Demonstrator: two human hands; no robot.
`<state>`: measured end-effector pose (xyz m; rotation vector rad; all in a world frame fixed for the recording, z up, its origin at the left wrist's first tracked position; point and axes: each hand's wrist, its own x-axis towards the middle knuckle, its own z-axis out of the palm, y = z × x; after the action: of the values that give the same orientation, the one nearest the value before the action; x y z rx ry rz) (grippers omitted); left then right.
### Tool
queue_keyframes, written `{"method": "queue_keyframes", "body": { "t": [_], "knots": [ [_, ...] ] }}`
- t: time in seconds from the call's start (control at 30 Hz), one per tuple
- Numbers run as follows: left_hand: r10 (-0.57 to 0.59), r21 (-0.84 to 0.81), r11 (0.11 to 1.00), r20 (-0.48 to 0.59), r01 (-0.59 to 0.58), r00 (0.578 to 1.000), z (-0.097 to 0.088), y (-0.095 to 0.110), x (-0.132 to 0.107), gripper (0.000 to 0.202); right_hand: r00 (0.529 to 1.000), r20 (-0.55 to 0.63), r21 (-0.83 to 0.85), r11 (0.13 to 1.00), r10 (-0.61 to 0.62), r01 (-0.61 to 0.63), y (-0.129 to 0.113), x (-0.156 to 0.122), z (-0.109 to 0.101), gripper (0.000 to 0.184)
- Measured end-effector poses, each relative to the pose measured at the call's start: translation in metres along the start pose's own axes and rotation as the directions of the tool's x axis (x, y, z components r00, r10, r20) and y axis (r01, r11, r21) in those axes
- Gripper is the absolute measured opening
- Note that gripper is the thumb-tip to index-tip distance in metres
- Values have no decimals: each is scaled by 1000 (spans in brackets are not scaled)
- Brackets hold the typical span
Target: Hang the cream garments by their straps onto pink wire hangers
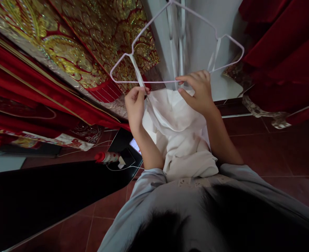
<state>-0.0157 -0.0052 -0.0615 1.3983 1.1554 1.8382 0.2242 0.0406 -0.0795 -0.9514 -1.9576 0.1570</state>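
Note:
A pale lilac clothes hanger (154, 82) hangs in front of me with a white strap looped over each shoulder. From these straps a white garment (180, 108) drops, its cloth bunched in soft folds towards my body. My left hand (135, 106) pinches the base of the left strap (136, 70), just below the hanger's lower bar. At the bar's right part is my right hand (198, 91), its index finger on the bar and its thumb apart from it. Its other fingers lie near the right strap (216, 52), and part of the bar is hidden behind them.
Red and gold sequined garments (73, 42) hang on the left; dark red cloth (280, 52) hangs on the right. A black bench (52, 196) at lower left bears a red-capped bottle (102, 157), a charger with a cable and a lit phone (135, 145). Red tiles cover the floor.

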Motion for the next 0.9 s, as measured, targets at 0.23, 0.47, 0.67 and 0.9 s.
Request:
{"method": "queue_keyframes", "body": {
  "t": [0.23,0.47,0.67,0.9],
  "knots": [
    [-244,-380,900,-40,211,969,-5,51,2,32,1000,-8,11,1000,6,-6,2,0,-7,27],
    [-271,-748,662,-180,47,946,2,53,27,33,1000,18,-8,1000,2,-2,3,0,-9,30],
    [-244,-714,699,-176,47,954,8,63,31,35,999,37,14,1000,20,-21,4,0,-8,32],
    [-171,-483,876,-343,-18,924,-11,67,42,35,1000,-4,-10,1000,-10,10,3,-2,-8,31]
  ]
}}
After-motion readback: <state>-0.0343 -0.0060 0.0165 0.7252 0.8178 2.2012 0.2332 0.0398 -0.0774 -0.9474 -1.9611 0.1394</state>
